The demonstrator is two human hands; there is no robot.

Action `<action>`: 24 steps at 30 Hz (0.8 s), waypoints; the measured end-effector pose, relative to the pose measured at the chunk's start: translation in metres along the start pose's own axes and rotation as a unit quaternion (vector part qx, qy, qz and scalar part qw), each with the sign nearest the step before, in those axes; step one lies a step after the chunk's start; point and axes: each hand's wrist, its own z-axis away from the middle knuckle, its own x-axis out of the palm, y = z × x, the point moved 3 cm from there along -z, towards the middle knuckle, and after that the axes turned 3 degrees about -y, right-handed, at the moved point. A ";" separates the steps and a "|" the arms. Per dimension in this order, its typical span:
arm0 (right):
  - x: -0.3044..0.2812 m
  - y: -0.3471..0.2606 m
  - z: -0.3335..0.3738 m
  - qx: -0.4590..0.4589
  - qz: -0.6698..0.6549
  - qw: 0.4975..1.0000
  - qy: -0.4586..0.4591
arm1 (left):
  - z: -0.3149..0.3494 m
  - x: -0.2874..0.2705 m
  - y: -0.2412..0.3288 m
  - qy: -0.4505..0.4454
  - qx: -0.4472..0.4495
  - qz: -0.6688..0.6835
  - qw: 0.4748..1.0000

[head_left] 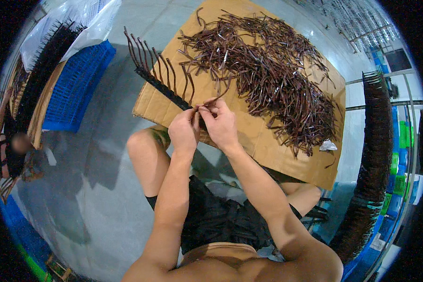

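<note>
A long, narrow black bar (165,90) slants over the near left edge of the cardboard, with several thin, curved brown strips (149,58) standing out from its far side in a row. My left hand (183,130) is closed on the bar's near end, its fingertips pinched together. Right beside it, almost touching, my right hand (219,126) pinches a thin brown strip (226,88) that sticks up past its fingers. Where the strip meets the bar is hidden by the fingertips. A large pile of loose brown strips (268,70) lies beyond both hands.
The cardboard sheet (301,169) lies in front of my knees. A white scrap (328,145) rests near its right side. At left stand a blue crate (80,87) and black bristled bars (47,61); another person (19,145) is there. A tall dark bristled stack (377,141) stands at right.
</note>
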 end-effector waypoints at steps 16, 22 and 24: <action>0.002 -0.009 0.003 -0.018 0.118 0.993 -0.006 | 0.003 -0.002 -0.004 -0.014 -0.009 -0.005 1.000; 0.005 -0.009 0.003 -0.149 0.212 0.966 0.004 | -0.002 -0.003 0.002 -0.005 0.015 0.009 1.000; 0.009 -0.009 0.004 -0.173 0.262 0.949 -0.004 | -0.001 -0.003 0.002 -0.050 -0.042 0.019 0.998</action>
